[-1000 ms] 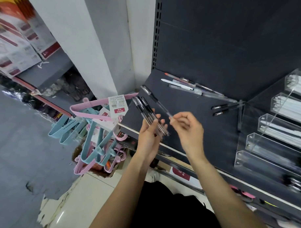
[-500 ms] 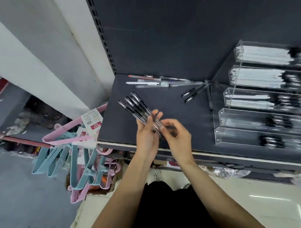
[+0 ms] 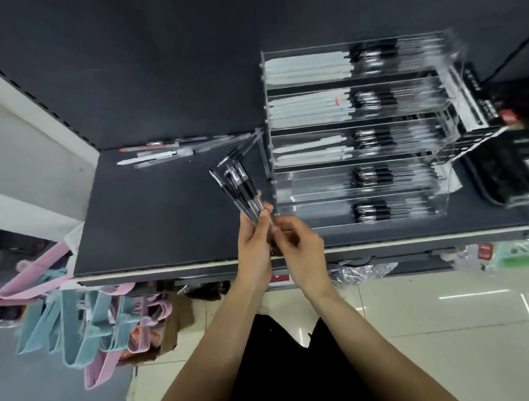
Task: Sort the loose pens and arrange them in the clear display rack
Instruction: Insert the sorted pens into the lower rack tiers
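While gripped low in the left hand (image 3: pixel 254 245), the pens (image 3: pixel 239 187) fan out above the shelf's (image 3: pixel 168 221) front edge, beside the rack (image 3: pixel 356 131).
Light, stiff, slippery barrels are judged best held mid-length; the right hand (image 3: pixel 300 244) is curled, pinching their lower ends.

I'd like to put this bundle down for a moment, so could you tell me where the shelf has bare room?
The dark shelf is bare between the loose pens at the back, its front edge and your left hand. It is crowded on the right, where the clear display rack and a black box stand.
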